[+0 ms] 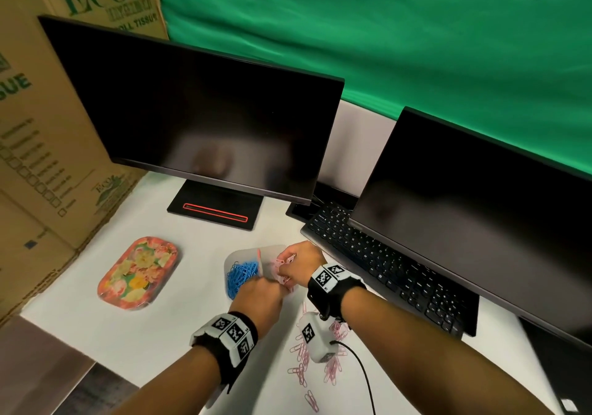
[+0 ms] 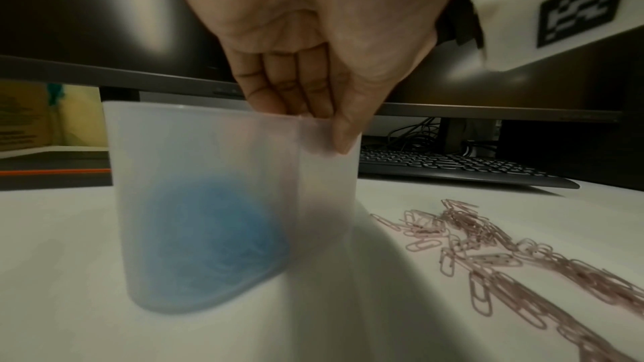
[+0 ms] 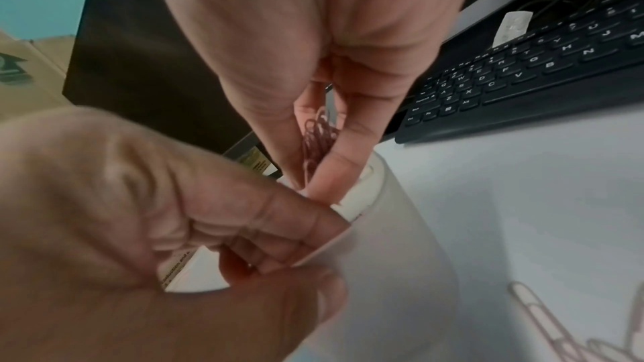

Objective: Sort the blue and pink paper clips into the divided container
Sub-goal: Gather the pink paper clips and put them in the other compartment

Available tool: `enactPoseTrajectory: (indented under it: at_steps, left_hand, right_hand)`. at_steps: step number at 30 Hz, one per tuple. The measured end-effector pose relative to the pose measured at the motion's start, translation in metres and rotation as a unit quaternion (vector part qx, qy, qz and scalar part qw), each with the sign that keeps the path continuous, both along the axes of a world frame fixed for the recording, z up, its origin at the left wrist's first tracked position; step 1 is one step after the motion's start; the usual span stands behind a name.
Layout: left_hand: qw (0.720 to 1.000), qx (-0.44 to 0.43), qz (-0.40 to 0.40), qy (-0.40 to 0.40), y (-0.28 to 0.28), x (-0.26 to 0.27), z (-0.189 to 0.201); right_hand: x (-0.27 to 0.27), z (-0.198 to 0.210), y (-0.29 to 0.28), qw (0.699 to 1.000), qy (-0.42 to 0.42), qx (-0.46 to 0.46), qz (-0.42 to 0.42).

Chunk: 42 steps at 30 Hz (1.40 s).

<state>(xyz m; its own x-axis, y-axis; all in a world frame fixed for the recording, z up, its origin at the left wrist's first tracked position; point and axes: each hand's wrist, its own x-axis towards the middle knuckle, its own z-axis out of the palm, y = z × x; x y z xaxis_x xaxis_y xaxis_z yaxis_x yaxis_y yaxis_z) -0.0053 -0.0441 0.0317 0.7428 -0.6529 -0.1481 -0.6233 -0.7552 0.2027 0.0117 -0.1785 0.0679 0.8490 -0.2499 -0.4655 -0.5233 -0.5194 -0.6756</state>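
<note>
Pinching a small bunch of pink clips (image 3: 319, 142) between thumb and fingertips, our right hand (image 1: 299, 264) hangs directly over the right compartment of the container (image 2: 223, 175), fingertips pointing down and just above the rim. Our left hand (image 1: 259, 296) grips the near wall of the container (image 1: 235, 256), thumb outside and fingers hooked over the rim close to the divider, steadying it. Blue clips (image 1: 240, 275) already fill the left compartment; some pink ones show in the right compartment under our right hand. The container stands near the middle of the desk (image 1: 160, 334), between a floral tray (image 1: 137, 272) toward the left edge and a keyboard (image 1: 384, 261) toward the right. The move ahead turns on one relation, we judge: the bunch hangs straight above the pink side, right of the divider, so opening the fingers should drop it where it belongs. More loose pink clips (image 1: 320, 360) lie scattered on the desk toward the near edge, beneath our right forearm and nearer that hand than the left. We judge the blue sorting done and the pink partly so.
</note>
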Motion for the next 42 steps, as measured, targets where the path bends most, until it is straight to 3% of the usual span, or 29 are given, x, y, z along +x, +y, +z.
enactPoseTrajectory:
  at_steps: [5,9,11,13,15,17,20,25,27,29,32,34,42]
  left_hand:
    - [1.000,0.004,-0.005,0.003,0.000,0.002,0.000]
    - [0.999,0.031,-0.001,0.010,-0.001,0.004,0.001]
    - [0.999,0.036,-0.004,0.012,-0.003,0.005,0.001]
    - [0.999,0.036,-0.003,0.013,-0.004,0.007,0.003]
    - [0.999,0.035,0.005,0.017,-0.004,0.011,0.003]
    - [0.999,0.034,0.013,0.027,-0.006,0.014,0.006]
    - [1.000,0.004,0.016,0.017,-0.008,0.015,0.010]
    - [0.994,-0.104,-0.011,-0.018,-0.003,-0.003,0.016]
    - [0.995,-0.083,-0.039,0.040,0.001,-0.017,0.015]
    - [0.992,-0.022,-0.051,0.116,0.006,-0.030,0.007]
    - [0.970,0.076,-0.040,0.228,0.010,-0.048,-0.008]
    - [0.955,0.124,-0.045,0.267,0.007,-0.059,-0.017]
    - [0.970,0.064,-0.034,0.233,-0.027,-0.081,-0.038]
  right_hand:
    - [0.000,0.001,-0.007,0.999,0.002,0.045,0.006]
    - [-0.011,0.009,-0.038,0.984,-0.038,0.154,-0.085]
    - [-0.022,0.001,-0.059,0.986,-0.044,0.116,-0.109]
    - [-0.039,-0.011,-0.075,0.998,-0.003,-0.046,-0.044]
    - [-0.057,-0.028,-0.075,0.987,0.064,-0.130,0.063]
    - [-0.074,-0.049,-0.064,0.968,0.093,-0.151,0.176]
    - [-0.095,-0.072,-0.044,0.925,0.046,-0.215,0.310]
    - [-0.146,-0.085,-0.040,0.901,-0.029,-0.195,0.387]
    - [-0.164,-0.082,-0.049,0.907,-0.059,-0.184,0.374]
    - [-0.169,-0.075,-0.064,0.928,-0.066,-0.199,0.309]
    - [-0.164,-0.076,-0.089,0.957,-0.011,-0.229,0.179]
    - [-0.163,-0.083,-0.096,0.961,0.025,-0.233,0.147]
    - [-0.195,-0.088,-0.052,0.947,-0.009,-0.175,0.269]
